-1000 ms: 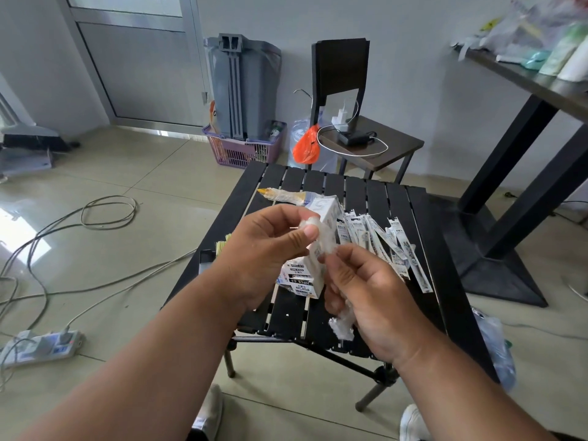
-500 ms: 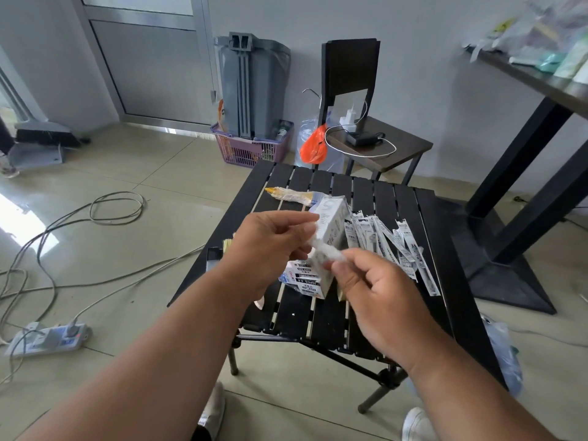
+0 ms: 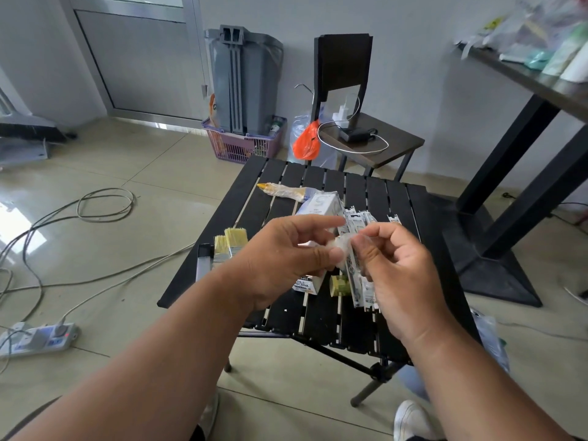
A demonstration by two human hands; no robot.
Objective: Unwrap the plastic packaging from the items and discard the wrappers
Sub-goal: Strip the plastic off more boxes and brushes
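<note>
From the head camera, both hands are held up over a black slatted table [image 3: 327, 316]. The left hand [image 3: 280, 259] and the right hand [image 3: 401, 275] meet at a small scrap of clear plastic wrapper [image 3: 342, 246]. The left thumb and curled fingers pinch its left side, with the index finger stretched out above it; the right thumb and forefinger pinch its right side, and the other right fingers are curled in. The wrapper is crumpled and hangs in the air between the two hands, above the things on the table.

On the table beneath the hands lies a white box [image 3: 321, 203], partly hidden by the left hand. Just to its right is a row of narrow white packets [image 3: 358, 221], fanned side by side, with more of them showing below the right hand. A small green and yellow roll [image 3: 339, 285] lies between the wrists. Near the far edge of the table lies a brush in plastic wrap [image 3: 283, 190]. Two brushes with pale bristles [image 3: 230, 243] lie near the left edge, beside a grey strip [image 3: 203, 261].

Behind the table stand a chair [image 3: 346, 90] with a charger and white cable on its seat, an orange bag [image 3: 306, 142], and a grey bin [image 3: 245, 81] in a purple basket [image 3: 241, 146]. Cables and a power strip [image 3: 38, 340] lie on the floor.
</note>
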